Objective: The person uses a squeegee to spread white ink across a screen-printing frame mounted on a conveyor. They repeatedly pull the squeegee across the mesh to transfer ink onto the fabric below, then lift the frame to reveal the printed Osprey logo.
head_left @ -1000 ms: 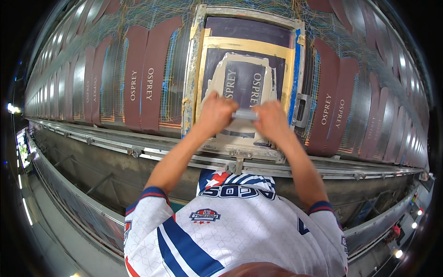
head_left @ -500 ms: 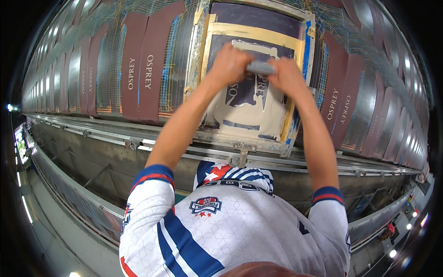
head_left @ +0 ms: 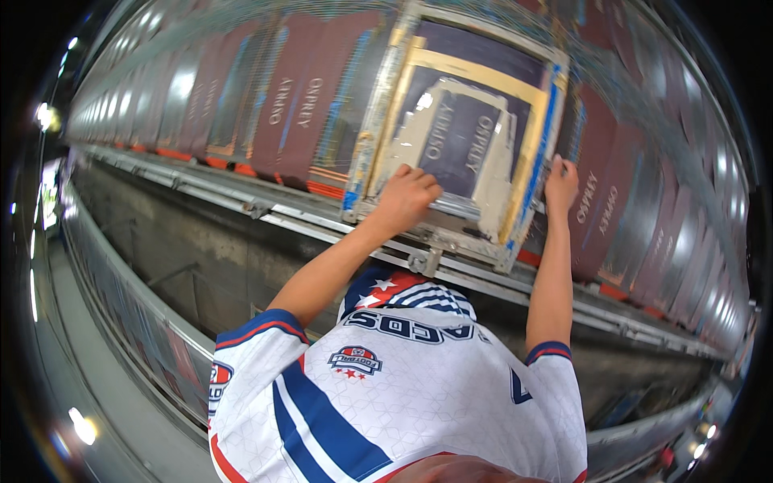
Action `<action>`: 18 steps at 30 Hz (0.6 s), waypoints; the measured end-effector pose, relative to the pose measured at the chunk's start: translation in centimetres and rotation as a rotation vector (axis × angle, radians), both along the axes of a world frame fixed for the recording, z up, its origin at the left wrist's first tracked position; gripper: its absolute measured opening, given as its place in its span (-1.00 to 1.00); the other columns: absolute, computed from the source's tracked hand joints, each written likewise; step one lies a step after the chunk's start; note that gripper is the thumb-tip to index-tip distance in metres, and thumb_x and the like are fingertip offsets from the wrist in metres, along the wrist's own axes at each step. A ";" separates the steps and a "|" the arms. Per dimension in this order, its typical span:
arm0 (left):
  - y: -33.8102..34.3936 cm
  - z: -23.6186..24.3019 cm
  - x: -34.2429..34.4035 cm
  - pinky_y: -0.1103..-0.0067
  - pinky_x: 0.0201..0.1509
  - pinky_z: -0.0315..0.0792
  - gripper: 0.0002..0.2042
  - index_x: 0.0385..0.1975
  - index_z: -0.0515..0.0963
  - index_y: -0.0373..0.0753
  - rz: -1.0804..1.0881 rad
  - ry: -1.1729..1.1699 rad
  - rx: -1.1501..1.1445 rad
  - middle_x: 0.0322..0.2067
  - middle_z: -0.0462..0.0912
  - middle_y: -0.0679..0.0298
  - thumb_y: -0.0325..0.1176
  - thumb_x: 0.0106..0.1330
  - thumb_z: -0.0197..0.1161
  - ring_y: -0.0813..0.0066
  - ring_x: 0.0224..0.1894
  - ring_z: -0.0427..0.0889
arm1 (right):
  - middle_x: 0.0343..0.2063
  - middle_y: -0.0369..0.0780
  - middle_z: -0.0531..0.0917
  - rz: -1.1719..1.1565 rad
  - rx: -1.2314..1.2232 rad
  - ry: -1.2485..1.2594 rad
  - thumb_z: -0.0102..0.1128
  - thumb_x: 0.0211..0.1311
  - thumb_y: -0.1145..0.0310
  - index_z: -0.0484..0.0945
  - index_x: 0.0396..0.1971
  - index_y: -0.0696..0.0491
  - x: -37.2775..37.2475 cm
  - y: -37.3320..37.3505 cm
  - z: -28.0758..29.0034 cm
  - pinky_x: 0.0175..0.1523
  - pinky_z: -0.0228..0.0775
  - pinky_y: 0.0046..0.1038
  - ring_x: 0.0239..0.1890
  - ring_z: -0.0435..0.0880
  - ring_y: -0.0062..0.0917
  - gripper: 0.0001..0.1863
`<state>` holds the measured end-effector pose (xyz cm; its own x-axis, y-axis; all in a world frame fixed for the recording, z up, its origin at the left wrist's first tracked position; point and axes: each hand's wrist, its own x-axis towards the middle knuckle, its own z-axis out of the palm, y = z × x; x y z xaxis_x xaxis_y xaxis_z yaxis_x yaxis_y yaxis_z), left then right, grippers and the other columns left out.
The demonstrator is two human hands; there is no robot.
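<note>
The left hand (head_left: 407,197) is curling down over the near edge of the printing screen (head_left: 463,137), fingers folded over what looks like a squeegee handle (head_left: 463,211) lying along the near rail; it is grasping there, knuckles up, and I'd say that grip is pressing the frame flat against the cloth beneath. Over on the right, the right hand (head_left: 561,183) is closing on the screen's right-hand side rail, thumb and fingers pinching the blue-taped edge (head_left: 546,137), probably to stop the frame from sliding sideways. Both arms are reaching away from the body, so the weight is leaning into the frame.

The screen itself is sitting on the long desk (head_left: 241,205), its wooden frame taped in yellow and blue, with pale ink smeared round the dark stencil window in the middle. That tape seems to be masking the mesh so ink goes only through the lettering. The near corner is butting against a metal stop (head_left: 424,262) on the desk's steel rail (head_left: 306,225), which would be keeping each print in register.

Stretching far to the left and on to the right, maroon fabric panels (head_left: 282,113) are lying side by side, each already bearing pale lettering. In the near foreground the person's white, blue and red jersey (head_left: 386,402) is filling the frame.
</note>
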<state>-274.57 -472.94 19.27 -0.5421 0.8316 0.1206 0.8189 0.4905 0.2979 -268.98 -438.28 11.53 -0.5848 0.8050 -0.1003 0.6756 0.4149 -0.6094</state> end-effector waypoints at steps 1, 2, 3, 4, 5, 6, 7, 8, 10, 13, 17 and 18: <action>-0.2 -0.1 0.2 0.40 -0.01 0.33 -0.72 -0.37 0.60 -0.09 0.005 0.030 -0.021 -0.29 0.64 0.38 -0.41 -0.16 0.44 0.35 -0.16 0.59 | -0.14 -0.01 0.73 0.024 0.067 0.062 0.20 0.35 -0.01 0.66 -0.14 0.08 0.1 0.2 -0.7 0.06 0.46 -0.15 -0.03 0.68 0.00 -0.58; -0.4 -0.2 0.3 0.40 -0.01 0.33 -0.71 -0.37 0.60 -0.09 0.017 0.006 -0.027 -0.28 0.64 0.38 -0.42 -0.16 0.43 0.35 -0.15 0.59 | -0.15 0.00 0.73 0.017 -0.038 0.114 0.23 0.34 -0.01 0.68 -0.16 0.07 0.1 0.6 -0.8 0.05 0.45 -0.16 -0.03 0.68 -0.02 -0.58; -0.5 -0.3 0.3 0.39 -0.01 0.33 -0.71 -0.36 0.60 -0.09 0.017 -0.014 -0.019 -0.27 0.64 0.37 -0.43 -0.17 0.43 0.34 -0.15 0.59 | -0.16 0.00 0.73 -0.006 -0.047 0.133 0.24 0.32 -0.02 0.69 -0.20 0.10 0.1 0.6 -0.8 0.04 0.45 -0.17 -0.06 0.69 -0.05 -0.57; -0.7 -0.3 0.3 0.39 -0.01 0.33 -0.70 -0.36 0.59 -0.10 0.025 -0.009 0.004 -0.27 0.64 0.37 -0.44 -0.17 0.42 0.33 -0.14 0.59 | -0.23 -0.02 0.73 0.003 -0.039 0.156 0.27 0.33 0.04 0.68 -0.22 0.13 -0.1 0.8 -0.3 0.00 0.45 -0.21 -0.13 0.70 -0.16 -0.60; -0.9 -0.4 -0.2 0.39 -0.01 0.33 -0.70 -0.36 0.59 -0.10 0.035 -0.031 0.042 -0.27 0.63 0.37 -0.45 -0.18 0.41 0.33 -0.14 0.59 | -0.30 -0.07 0.72 0.041 -0.021 0.210 0.29 0.32 0.10 0.68 -0.24 0.15 -0.4 0.9 0.2 -0.03 0.45 -0.27 -0.21 0.68 -0.29 -0.64; -1.1 -0.2 -0.2 0.39 -0.01 0.33 -0.69 -0.36 0.58 -0.10 0.042 -0.048 0.087 -0.28 0.62 0.36 -0.46 -0.18 0.41 0.33 -0.14 0.59 | -0.32 -0.09 0.72 0.038 -0.053 0.245 0.30 0.32 0.13 0.67 -0.24 0.15 -0.7 1.0 1.1 -0.05 0.45 -0.29 -0.23 0.67 -0.33 -0.66; -1.8 0.1 -0.4 0.38 -0.01 0.33 -0.69 -0.36 0.58 -0.11 0.036 -0.066 0.149 -0.29 0.62 0.36 -0.48 -0.19 0.40 0.33 -0.14 0.59 | -0.35 -0.12 0.71 0.040 -0.101 0.307 0.31 0.32 0.15 0.67 -0.25 0.16 -0.7 0.8 2.4 -0.06 0.45 -0.32 -0.25 0.66 -0.38 -0.68; -2.0 0.4 -0.5 0.36 -0.01 0.34 -0.68 -0.34 0.57 -0.13 -0.001 -0.065 0.202 -0.28 0.61 0.35 -0.49 -0.19 0.40 0.30 -0.13 0.59 | -0.34 -0.12 0.72 0.036 -0.082 0.289 0.30 0.32 0.15 0.68 -0.25 0.16 -1.1 0.4 2.9 -0.06 0.45 -0.32 -0.24 0.67 -0.38 -0.68; -4.6 1.2 -2.6 0.35 -0.01 0.35 -0.66 -0.31 0.58 -0.13 0.047 -0.023 0.066 -0.26 0.63 0.33 -0.49 -0.19 0.42 0.28 -0.12 0.59 | -0.29 -0.10 0.73 0.085 -0.033 0.389 0.29 0.31 0.16 0.69 -0.24 0.15 -3.3 -3.5 3.4 -0.04 0.47 -0.32 -0.20 0.70 -0.33 -0.69; -11.0 2.6 -6.7 0.31 0.02 0.37 -0.60 -0.26 0.62 -0.13 0.016 -0.023 0.031 -0.23 0.65 0.31 -0.49 -0.22 0.46 0.22 -0.10 0.59 | -0.23 -0.09 0.74 0.086 -0.041 0.404 0.26 0.27 0.21 0.70 -0.24 0.11 -6.8 -11.9 2.5 -0.02 0.49 -0.27 -0.16 0.72 -0.24 -0.73; -22.1 3.4 -14.0 0.32 -0.04 0.35 -0.67 -0.32 0.63 -0.08 -0.002 -0.032 0.007 -0.33 0.65 0.35 -0.43 -0.18 0.50 0.24 -0.20 0.60 | -0.28 -0.05 0.73 0.010 -0.059 0.531 0.27 0.26 0.17 0.67 -0.27 0.09 -13.6 -24.6 2.1 -0.02 0.48 -0.24 -0.14 0.70 -0.12 -0.73; -24.5 3.6 -15.4 0.34 -0.05 0.35 -0.66 -0.31 0.64 -0.09 -0.026 -0.031 0.023 -0.32 0.66 0.36 -0.43 -0.17 0.49 0.26 -0.21 0.59 | -0.27 -0.04 0.73 -0.009 -0.111 0.508 0.26 0.27 0.17 0.65 -0.27 0.08 -14.7 -27.1 2.5 -0.03 0.48 -0.19 -0.14 0.69 -0.06 -0.74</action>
